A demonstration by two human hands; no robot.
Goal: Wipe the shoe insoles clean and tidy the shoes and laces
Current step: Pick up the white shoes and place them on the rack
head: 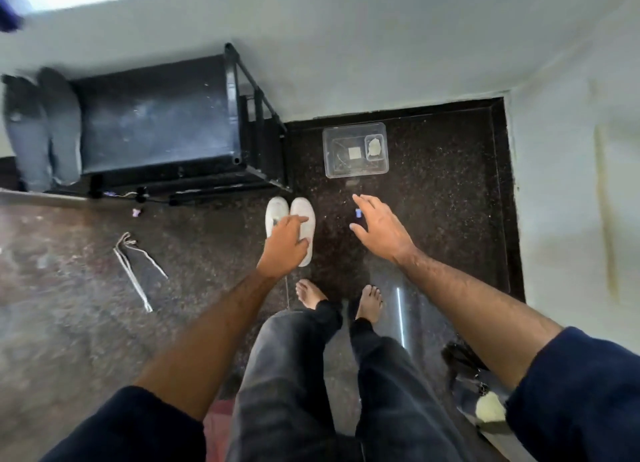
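A pair of white shoes stands side by side on the dark speckled floor, toes toward the black rack. My left hand hovers over their heel ends with fingers loosely extended; whether it touches them is unclear. My right hand is spread open above the floor to the right of the shoes, holding nothing. Two grey insoles lie at the far left beside the rack. White laces lie loose on the floor to the left.
A black metal rack stands against the wall. A clear plastic box with a cloth inside sits on the floor ahead. A small purple object lies near my right fingers. My bare feet stand just behind the shoes.
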